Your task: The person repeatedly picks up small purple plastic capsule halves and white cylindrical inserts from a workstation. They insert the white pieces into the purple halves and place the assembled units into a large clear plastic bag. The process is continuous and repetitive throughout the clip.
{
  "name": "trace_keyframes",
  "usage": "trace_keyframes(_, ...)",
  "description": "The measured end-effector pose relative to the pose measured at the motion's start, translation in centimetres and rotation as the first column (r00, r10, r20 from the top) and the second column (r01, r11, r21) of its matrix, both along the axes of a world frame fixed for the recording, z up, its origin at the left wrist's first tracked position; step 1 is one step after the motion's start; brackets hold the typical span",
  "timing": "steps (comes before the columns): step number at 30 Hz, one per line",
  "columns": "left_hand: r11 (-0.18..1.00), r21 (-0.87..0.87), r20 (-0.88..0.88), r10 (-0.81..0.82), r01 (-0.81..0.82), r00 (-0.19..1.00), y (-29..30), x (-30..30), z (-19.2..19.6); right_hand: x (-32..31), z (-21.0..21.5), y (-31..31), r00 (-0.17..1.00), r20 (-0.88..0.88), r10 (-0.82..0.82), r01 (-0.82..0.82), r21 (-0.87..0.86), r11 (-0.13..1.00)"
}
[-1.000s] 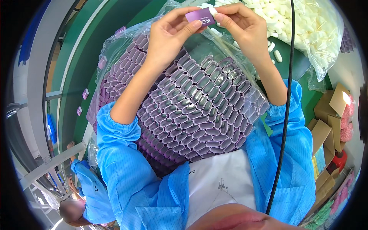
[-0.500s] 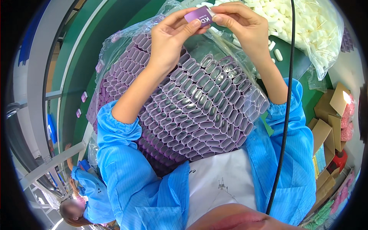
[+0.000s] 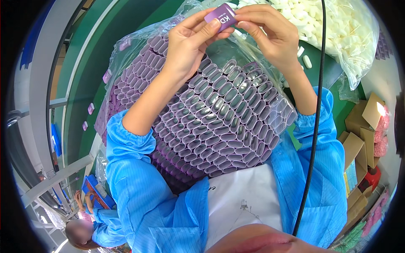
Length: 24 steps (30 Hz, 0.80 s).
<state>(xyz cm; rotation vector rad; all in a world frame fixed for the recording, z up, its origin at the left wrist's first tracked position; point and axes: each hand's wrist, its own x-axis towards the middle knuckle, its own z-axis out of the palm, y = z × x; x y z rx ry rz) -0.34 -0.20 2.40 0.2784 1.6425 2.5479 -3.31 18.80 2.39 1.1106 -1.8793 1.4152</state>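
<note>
My left hand [image 3: 187, 46] pinches a small purple oval plastic sleeve [image 3: 222, 17] with white lettering, above the far edge of the pile. The sleeve's hollow end points right. At that end are the fingertips of my right hand [image 3: 276, 42], with the thumb apart from the fingers. Whether a white insert sits inside the sleeve I cannot tell. Below my forearms, many similar purple sleeves [image 3: 219, 107] stand packed in rows, open ends up. White oblong inserts [image 3: 295, 19] heap at the far right, and one loose insert [image 3: 306, 62] lies on the green table.
Clear plastic sheeting [image 3: 139, 46] surrounds the sleeves. A black cable [image 3: 316, 118] hangs down on the right. Open cardboard boxes [image 3: 354, 147] stand lower right. Several purple pieces lie along the left table edge [image 3: 84, 84]. A co-worker in blue [image 3: 105, 227] is at lower left beside a blue tray [image 3: 97, 192].
The white part showing at the sleeve's right end is no longer visible there. My right thumb has come away from the sleeve, and the hand has shifted slightly right. The co-worker's arms have moved.
</note>
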Motion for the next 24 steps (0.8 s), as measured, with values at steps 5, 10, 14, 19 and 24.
trace_keyframes(5,0.985,-0.165,-0.086,0.028,-0.042,0.996,-1.2,-1.2,0.0,-0.3,0.4,-0.1,0.999,0.032,-0.027,0.029,-0.072,0.997)
trace_keyframes(10,0.718,-0.532,-0.280,0.352,-0.450,0.893,-11.1,-9.0,2.4,-2.2,-1.1,1.1,0.892,0.343,-0.293,0.308,0.010,0.951)
trace_keyframes(14,0.184,-0.978,-0.037,0.325,-0.102,0.945,-20.0,-13.3,-2.1,-4.0,-3.5,1.3,0.896,-0.134,-0.424,0.442,0.383,0.811)
trace_keyframes(19,0.187,-0.949,-0.181,0.339,-0.254,0.923,-21.0,-11.8,-4.4,-4.8,-5.6,1.9,0.946,-0.152,-0.286,0.323,0.524,0.788)
trace_keyframes(24,0.854,-0.482,-0.212,0.102,-0.195,0.972,-16.5,-8.9,-0.4,-3.9,-4.5,1.1,0.942,0.019,-0.336,0.316,0.289,0.904)
